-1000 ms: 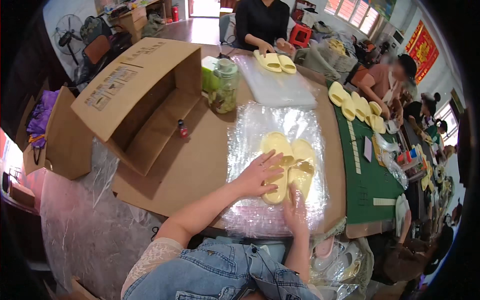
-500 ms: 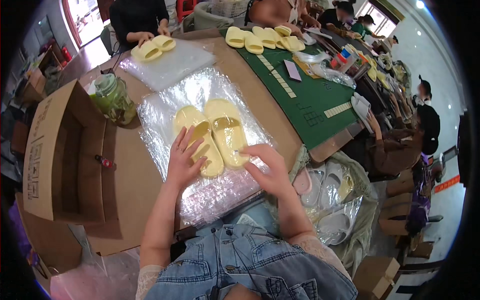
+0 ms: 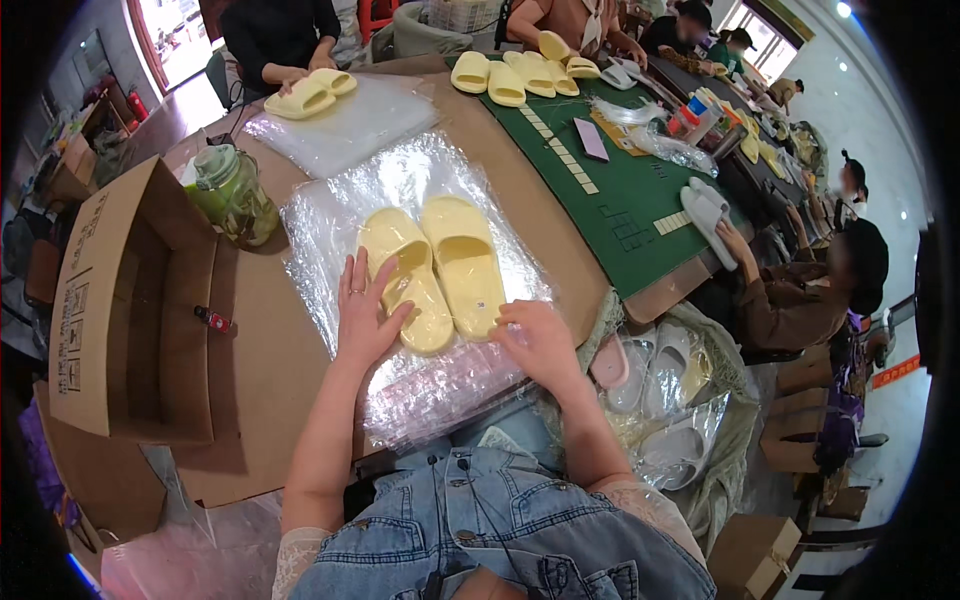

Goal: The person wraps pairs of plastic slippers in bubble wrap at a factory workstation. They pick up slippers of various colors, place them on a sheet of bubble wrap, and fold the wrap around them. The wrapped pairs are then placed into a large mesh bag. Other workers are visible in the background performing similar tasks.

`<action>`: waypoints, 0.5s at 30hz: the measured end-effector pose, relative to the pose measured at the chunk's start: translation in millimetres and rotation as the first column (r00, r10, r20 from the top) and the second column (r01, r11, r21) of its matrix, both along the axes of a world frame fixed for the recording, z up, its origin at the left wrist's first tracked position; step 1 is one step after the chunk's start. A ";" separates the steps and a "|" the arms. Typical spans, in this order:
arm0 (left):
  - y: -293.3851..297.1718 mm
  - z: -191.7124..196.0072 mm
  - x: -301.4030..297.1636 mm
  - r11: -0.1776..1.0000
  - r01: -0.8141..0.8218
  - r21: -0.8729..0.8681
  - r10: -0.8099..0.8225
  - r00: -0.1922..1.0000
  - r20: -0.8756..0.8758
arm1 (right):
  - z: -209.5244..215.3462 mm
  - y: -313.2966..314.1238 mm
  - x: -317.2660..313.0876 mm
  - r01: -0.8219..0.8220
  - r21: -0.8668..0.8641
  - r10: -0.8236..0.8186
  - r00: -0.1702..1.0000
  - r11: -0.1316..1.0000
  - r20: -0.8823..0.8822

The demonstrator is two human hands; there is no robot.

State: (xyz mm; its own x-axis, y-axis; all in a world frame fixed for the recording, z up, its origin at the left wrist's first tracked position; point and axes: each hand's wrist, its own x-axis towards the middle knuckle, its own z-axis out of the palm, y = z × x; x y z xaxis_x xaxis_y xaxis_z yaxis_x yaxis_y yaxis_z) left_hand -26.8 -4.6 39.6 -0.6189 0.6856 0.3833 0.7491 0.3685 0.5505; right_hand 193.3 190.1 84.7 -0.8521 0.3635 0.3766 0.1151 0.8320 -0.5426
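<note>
While both your hands sit on the work, the counter (image 3: pixel 270 370) gives you bare brown surface only on your left, between the clear plastic bags and the open cardboard box (image 3: pixel 130 310). Counter's near edge runs right under your wrists; its right corner drops off just beside your right hand.

Cardboard box lies on its side, mouth facing the bags, and walls off the left. Green mat (image 3: pixel 620 190) covers the far right of the counter, with more yellow slippers at its far end.

Stack of clear plastic bags (image 3: pixel 440 390) lies in front of you and overhangs the near edge. Second stack (image 3: pixel 345 125) lies further back.

Pair of yellow slippers (image 3: pixel 435 265) rests side by side on the near stack, toes toward you. Whether they're inside a bag or only on top is hard to tell because of glare.

Green jar (image 3: pixel 232 195) stands just beside the bags' far left corner. Small red item (image 3: pixel 212 319) lies on the bare strip; too small to identify.

Left hand (image 3: pixel 368 312): released, fingers spread flat, touching the left slipper's toe. Right hand (image 3: pixel 540 340): palm down on the plastic at the right slipper's toe, fingers curled; can't tell if it pinches the film. Pile of slippers (image 3: pixel 660 390) in a bag sits below the counter's right corner, partly hidden.
</note>
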 end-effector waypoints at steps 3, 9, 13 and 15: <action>-1.2 1.1 -1.7 1.000 0.006 0.006 -0.006 1.000 -0.005 | 21.5 -8.3 -23.6 0.100 -0.041 -0.102 0.993 0.994 -0.062; -3.2 -3.6 -5.4 0.998 0.030 0.054 -0.032 0.999 0.040 | 2.1 -13.6 -90.7 0.111 0.066 -0.111 0.994 0.992 -0.004; -3.7 -1.1 -5.0 0.995 0.091 -0.043 -0.090 0.996 0.021 | -4.5 -24.9 -134.4 0.202 0.243 -0.262 0.934 0.949 0.242; -5.3 1.2 -5.2 0.991 0.123 -0.045 -0.122 0.992 0.029 | -29.2 -24.2 -149.6 0.249 0.174 -0.282 0.938 0.953 0.200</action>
